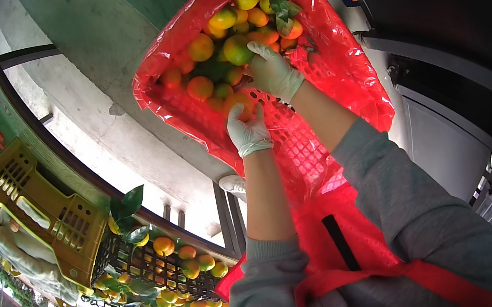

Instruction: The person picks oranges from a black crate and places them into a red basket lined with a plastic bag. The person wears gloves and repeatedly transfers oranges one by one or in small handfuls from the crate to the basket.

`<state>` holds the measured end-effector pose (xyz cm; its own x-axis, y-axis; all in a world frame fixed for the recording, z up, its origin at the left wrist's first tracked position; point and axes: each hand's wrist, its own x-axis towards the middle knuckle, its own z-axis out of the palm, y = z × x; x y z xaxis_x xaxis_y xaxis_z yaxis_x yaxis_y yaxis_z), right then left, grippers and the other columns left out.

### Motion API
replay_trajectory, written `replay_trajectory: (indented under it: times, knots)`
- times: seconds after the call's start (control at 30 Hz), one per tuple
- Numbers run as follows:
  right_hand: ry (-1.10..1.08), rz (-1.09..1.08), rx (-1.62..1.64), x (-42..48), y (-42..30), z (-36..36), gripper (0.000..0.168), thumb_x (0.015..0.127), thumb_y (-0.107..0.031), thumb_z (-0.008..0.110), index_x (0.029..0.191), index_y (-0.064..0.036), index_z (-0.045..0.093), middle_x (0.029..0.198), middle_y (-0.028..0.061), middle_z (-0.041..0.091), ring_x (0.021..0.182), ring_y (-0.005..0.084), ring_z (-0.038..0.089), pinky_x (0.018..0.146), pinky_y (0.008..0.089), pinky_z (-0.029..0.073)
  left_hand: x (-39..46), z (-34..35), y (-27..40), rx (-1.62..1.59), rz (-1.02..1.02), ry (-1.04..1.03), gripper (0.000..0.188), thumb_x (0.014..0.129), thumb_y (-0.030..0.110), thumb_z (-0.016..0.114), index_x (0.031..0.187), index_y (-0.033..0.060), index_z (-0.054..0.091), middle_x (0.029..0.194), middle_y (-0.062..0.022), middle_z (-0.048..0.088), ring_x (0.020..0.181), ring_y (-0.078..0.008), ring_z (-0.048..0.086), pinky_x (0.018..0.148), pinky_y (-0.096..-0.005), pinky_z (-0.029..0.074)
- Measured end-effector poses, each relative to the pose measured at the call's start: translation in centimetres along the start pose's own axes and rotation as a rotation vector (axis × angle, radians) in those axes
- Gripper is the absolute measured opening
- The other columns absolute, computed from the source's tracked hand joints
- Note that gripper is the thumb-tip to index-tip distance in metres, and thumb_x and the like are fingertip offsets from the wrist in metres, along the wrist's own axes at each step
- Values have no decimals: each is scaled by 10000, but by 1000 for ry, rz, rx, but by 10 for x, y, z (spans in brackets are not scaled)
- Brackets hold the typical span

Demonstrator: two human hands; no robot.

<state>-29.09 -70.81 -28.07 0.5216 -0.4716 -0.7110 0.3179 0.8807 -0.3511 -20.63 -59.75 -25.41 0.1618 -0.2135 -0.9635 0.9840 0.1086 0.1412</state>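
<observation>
Both hands wear thin pale gloves and reach into a crate lined with red plastic film (351, 82). My left hand (248, 128) is closed around an orange citrus fruit (238, 105) near the crate's near left side. My right hand (272, 71) is further in, its thumb and fingers against a green-yellow citrus fruit (237, 50); whether it grips the fruit cannot be made out. Orange, yellow and greenish citrus fruits (201, 47) are heaped at the far end, with green leaves (281, 11) on top. Perforated crate wall shows through the film near my wrists.
At the lower left, a black mesh crate (147, 262) holds many citrus fruits with leaves, beside an olive plastic crate (74, 221) with cloth in it. Dark metal frames and a grey panel (439, 140) stand at the right. A white shoe (233, 186) shows below the red liner's left edge.
</observation>
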Motion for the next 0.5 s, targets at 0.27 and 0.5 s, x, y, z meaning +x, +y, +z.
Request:
replay_trajectory:
  times: [0.27,0.5]
  knots:
    - [-5,40,-262,-1,-24,23,788,911,-713,395,1500,-193,335,1516,55,363,1389,272,306,1078,578,252,-12,19,26,-9,-96,-117,823,818,633,551,1489,212,327,1569,-90,246,1442,-347,207,1080,-695,136]
    - [-90,113,-320,6,-29,14,911,901,-767,294,1571,-173,125,1627,75,140,1496,308,73,1149,620,47,-6,49,34,95,-171,3,804,835,775,407,1471,286,356,1529,-59,333,1406,-364,290,1085,-653,211]
